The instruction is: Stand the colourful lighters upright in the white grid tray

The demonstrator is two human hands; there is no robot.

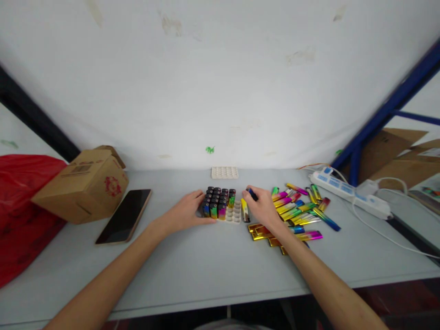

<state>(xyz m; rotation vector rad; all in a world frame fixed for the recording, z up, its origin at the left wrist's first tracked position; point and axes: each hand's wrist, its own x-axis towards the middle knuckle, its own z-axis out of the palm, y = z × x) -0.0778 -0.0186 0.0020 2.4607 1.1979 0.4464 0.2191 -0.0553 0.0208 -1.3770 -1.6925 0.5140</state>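
A white tray (234, 215) with round holes stands on the table, with several lighters (216, 201) upright in it, black tops up. Most of its right-hand holes are bare. My left hand (187, 211) curls around the tray's left side, thumb along the front, steadying it. Just right of the tray, my right hand (263, 205) is closed on a lighter, of which only the dark end (252, 194) shows. Beside those fingers is a yellow lighter (245, 211). Under and beyond my right hand lies a loose pile of shiny multicoloured lighters (292, 211).
A second white tray (224, 173) rests by the wall. Left of me are a phone (125, 216), a cardboard box (84, 183) and a red bag (27, 215). A power strip (350, 192) with white cables runs along the right, near a blue metal frame (385, 117).
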